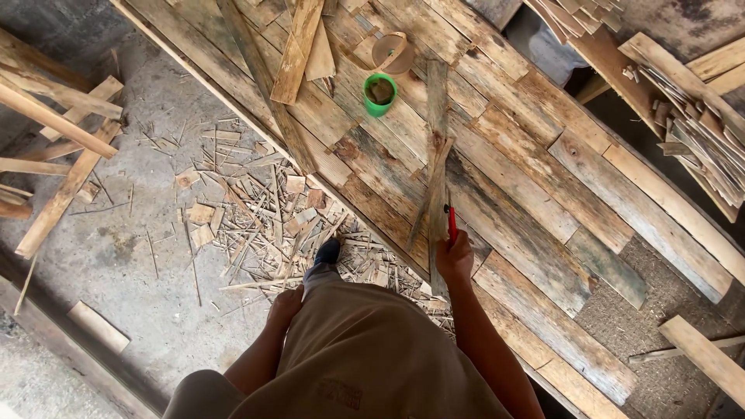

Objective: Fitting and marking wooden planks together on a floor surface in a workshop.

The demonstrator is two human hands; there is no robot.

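Weathered plank bench (543,178), near edge: right hand (455,260) fingers wrapped round a red-handled tool (452,223).
It rests on a narrow, stiff, splintery wooden strip (437,155), probably light; left hand (284,304) hangs empty, fingers curled.

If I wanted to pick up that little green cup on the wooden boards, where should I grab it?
Probably by the rim, from straight above. The green cup stands upright with its mouth open, free on its near side, while a tape roll sits close behind it and a long plank runs along its right. Something dark fills it, so keep it level.
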